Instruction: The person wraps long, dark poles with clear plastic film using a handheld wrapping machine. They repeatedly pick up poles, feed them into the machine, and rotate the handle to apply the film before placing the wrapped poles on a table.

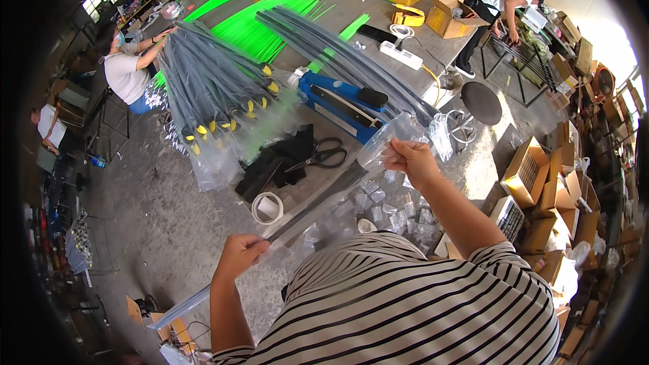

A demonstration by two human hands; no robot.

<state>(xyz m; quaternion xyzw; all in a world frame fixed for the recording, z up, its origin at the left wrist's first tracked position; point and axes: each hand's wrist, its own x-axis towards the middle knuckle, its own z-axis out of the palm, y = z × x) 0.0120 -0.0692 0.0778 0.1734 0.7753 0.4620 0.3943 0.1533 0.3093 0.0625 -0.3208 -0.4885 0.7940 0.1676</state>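
Note:
A long, narrow clear plastic sleeve [318, 201] with something dark grey inside stretches slantwise between my hands. My left hand [241, 257] is closed around its lower part, and the sleeve's tail [181, 307] runs on past it to the lower left. My right hand [414, 163] pinches the loose, crumpled clear end [387, 144] of the sleeve. Just beyond that end lies a blue hand sealer [341, 103] on the table. Black-handled scissors [325, 155] rest on black cloth [292, 153] between the sleeve and the sealer. A white tape roll [268, 209] sits near my left hand.
Bagged grey rods with yellow tips [209, 84] hang over the table's left edge. Green rods [253, 30] and grey sleeves [338, 47] lie farther back. A power strip [401, 55] stands right. Cardboard boxes [527, 174] crowd the right floor. Two people work at far left and far right.

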